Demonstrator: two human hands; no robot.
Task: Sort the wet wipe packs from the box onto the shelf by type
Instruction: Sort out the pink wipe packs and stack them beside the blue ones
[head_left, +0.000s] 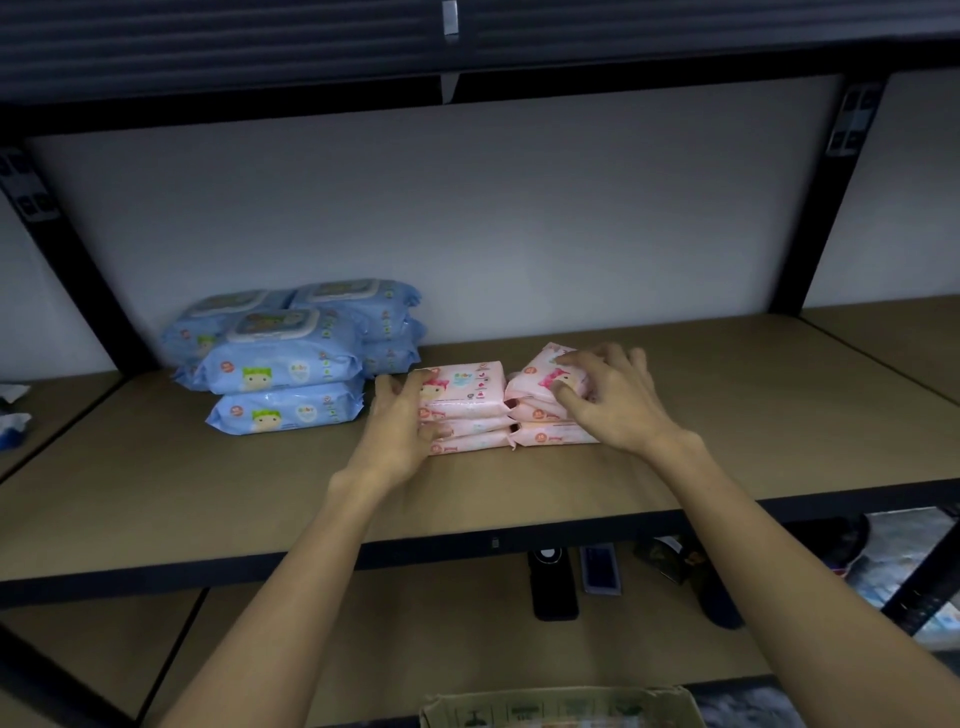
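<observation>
Pink packs going up beside the blue ones; sorting looks well along.

Nearest me the cardboard box (563, 707) shows only its top edge, so I cannot tell what is left inside. On the shelf (675, 467) the left hand (400, 431) presses curled fingers against the end of the left pink stack (467, 405), while the right hand (613, 395) grips the tilted top pack (545, 379) of the right pink stack, not yet lying flat. Farther back and left, the blue packs (291, 348) sit piled separately.

Plain white wall (519, 208), black metal uprights (831, 208), tan lower board (363, 623), dim light
</observation>
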